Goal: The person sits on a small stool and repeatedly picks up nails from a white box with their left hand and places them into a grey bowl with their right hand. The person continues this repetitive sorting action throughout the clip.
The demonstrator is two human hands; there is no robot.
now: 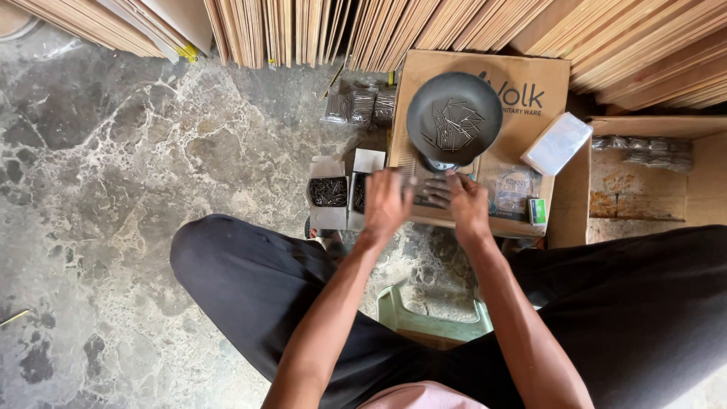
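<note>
A round dark pan [454, 117] holding several loose nails sits on a small scale atop a flat cardboard box [530, 76]. My left hand [386, 203] and my right hand [466, 203] hover together over the box's near edge, just below the pan. A small clear plastic bag [432, 193] appears to be between their fingers, though blur hides the grip. Two small open cartons of dark nails [329, 192] stand on the floor to the left of my left hand.
A white plastic box [556, 142] lies on the cardboard's right. Packed clear bags [362, 104] lie behind the cartons. An open cardboard box [651, 163] is at the right. Wooden sheets [454, 26] lean along the back. I sit on a green stool [424, 318] on marble floor.
</note>
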